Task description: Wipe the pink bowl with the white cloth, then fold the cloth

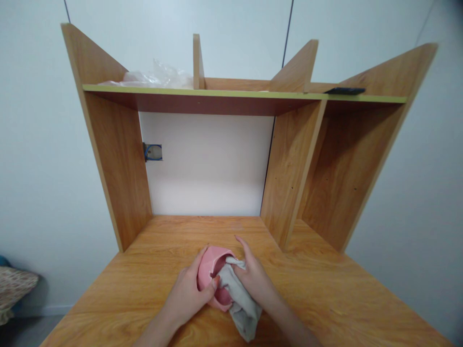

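Note:
A pink hollow container [207,264] is tipped on its side over the desk, its opening facing right. My left hand [191,291] grips it from the left, with the thumb over the rim. A light grey cloth [237,290] is bunched in my right hand [253,274], with part of it reaching into the pink container's opening. Its loose end hangs down toward the desk's front. The right index finger sticks out, while the other fingers are mostly hidden behind the cloth.
The wooden desk [307,299] carries a shelf unit [285,168] at the back. Clear plastic bags [159,77] and a dark flat object [345,90] lie on its upper shelf. A wall socket box [154,152] shows at the left. Patterned fabric [16,289] is beyond the desk's left side.

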Demonstrator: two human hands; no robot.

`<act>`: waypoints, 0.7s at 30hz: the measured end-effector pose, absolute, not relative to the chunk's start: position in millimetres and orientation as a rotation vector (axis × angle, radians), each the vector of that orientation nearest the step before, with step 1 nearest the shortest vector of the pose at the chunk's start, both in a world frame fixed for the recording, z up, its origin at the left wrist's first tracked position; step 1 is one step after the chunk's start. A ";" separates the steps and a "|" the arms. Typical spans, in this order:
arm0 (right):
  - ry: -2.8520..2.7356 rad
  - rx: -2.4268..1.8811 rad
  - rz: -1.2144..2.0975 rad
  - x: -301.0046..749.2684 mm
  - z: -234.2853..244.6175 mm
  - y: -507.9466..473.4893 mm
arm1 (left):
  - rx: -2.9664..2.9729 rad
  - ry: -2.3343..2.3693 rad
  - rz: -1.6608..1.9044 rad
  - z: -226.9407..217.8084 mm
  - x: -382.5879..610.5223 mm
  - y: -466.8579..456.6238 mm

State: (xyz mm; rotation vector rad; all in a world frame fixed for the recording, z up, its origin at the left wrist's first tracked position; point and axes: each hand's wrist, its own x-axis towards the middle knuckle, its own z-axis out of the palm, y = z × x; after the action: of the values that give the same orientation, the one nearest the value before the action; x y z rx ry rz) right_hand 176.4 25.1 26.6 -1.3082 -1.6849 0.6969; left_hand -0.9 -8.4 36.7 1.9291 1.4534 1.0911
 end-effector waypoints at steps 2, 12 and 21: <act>-1.590 -1.301 0.700 174.9 26.2 25.8 | 1.870 1.409 1.131 34.9 -0.6 -7.0; -1.360 -1.299 0.681 169.6 14.6 30.6 | 1.705 1.226 1.148 16.5 15.4 -6.8; -1.354 -1.353 0.789 164.3 16.8 34.2 | 1.676 1.275 1.241 21.1 15.0 -3.4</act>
State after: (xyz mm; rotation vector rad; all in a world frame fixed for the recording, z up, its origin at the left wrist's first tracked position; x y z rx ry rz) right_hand 164.3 34.2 16.8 -1.3527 -1.3537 0.7890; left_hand 15.0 -3.4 21.1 1.6765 1.2750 1.2408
